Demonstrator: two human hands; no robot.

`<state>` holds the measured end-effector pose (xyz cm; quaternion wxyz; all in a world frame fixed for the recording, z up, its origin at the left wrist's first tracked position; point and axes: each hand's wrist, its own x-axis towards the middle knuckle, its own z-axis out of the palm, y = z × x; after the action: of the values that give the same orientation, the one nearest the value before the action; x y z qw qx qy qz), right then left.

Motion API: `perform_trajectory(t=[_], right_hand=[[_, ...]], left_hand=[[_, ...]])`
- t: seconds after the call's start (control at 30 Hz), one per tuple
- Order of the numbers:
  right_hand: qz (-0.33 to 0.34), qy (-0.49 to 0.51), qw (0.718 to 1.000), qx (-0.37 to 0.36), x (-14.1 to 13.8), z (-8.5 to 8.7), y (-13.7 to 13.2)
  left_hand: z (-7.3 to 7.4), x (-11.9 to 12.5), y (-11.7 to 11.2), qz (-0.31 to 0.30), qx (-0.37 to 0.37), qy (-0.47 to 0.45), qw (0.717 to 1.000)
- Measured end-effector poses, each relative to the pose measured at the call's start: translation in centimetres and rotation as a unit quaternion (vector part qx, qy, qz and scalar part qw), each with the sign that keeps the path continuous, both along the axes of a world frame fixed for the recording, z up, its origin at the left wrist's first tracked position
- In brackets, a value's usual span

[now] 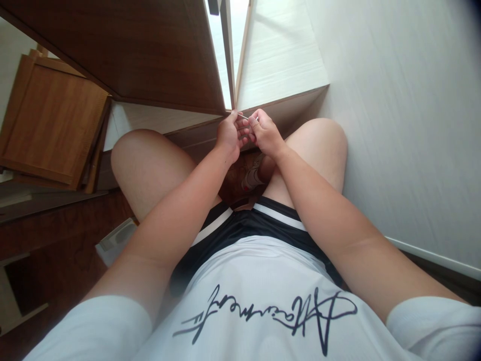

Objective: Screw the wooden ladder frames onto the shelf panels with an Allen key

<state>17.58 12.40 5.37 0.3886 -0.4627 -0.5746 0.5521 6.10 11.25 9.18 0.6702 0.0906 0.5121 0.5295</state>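
Close together in front of my knees, both hands meet at a thin, pale rod-like piece. The fingers of my left hand are closed at its left end, with the thumb on top. My right hand pinches the other end between thumb and fingers. The piece is too small to name, and its ends are hidden by the fingertips. Just beyond the hands is the lower corner of a dark brown wooden panel, beside a narrow bright gap.
A pale board lies beyond my right hand, and a tall light panel rises at the right. Brown wooden panels lean at the left. A pale box rests on the dark reddish floor. My bent knees flank both hands.
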Motion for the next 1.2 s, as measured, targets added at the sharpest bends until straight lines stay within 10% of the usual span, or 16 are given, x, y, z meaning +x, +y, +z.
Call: perform_trajectory(t=[0.33,0.77,1.2], right_hand=[[-0.022,0.072,0.988,-0.138,-0.2,2.3,0.1],[-0.055,-0.067,0.995,0.05,0.7,2.0,-0.1],[-0.021,-0.073,0.996,0.047,0.8,2.9,-0.7]], left_hand=[[-0.1,-0.1,0.0,-0.004,0.001,0.007,1.0],[0.3,0.0,-0.1,-0.004,-0.01,0.003,1.0],[0.1,0.1,-0.1,-0.005,-0.004,0.016,1.0]])
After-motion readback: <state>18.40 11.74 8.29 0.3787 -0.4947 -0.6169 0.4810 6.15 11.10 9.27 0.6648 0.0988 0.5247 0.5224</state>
